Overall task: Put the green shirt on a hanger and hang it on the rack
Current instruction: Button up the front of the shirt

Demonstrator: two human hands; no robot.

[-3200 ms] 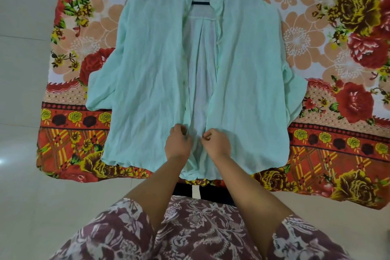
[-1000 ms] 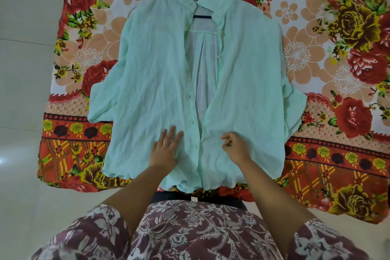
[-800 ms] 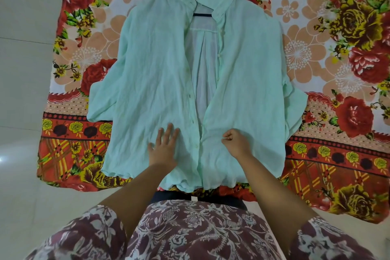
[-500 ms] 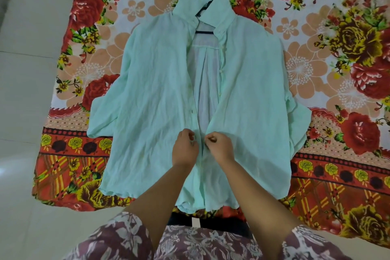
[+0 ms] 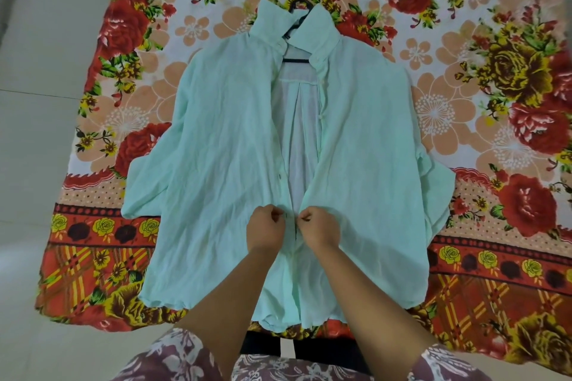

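The pale green shirt (image 5: 229,145) lies flat, front up, on a flowered sheet, collar away from me. A black hanger (image 5: 297,28) is inside it; its hook pokes out above the collar and a bar shows in the neck opening. The front is open from the neck down to my hands. My left hand (image 5: 265,230) pinches the left front edge and my right hand (image 5: 319,227) pinches the right front edge, the two almost touching at mid-placket. No rack is in view.
The red, orange and yellow flowered sheet (image 5: 483,120) covers a bed or mat under the shirt. Pale tiled floor (image 5: 40,120) runs along the left side. My patterned maroon clothing (image 5: 173,359) fills the bottom of the frame.
My left hand lay flat on the left panel and my right was apart on the right panel; both have since come together higher up the front edges and pinch them.
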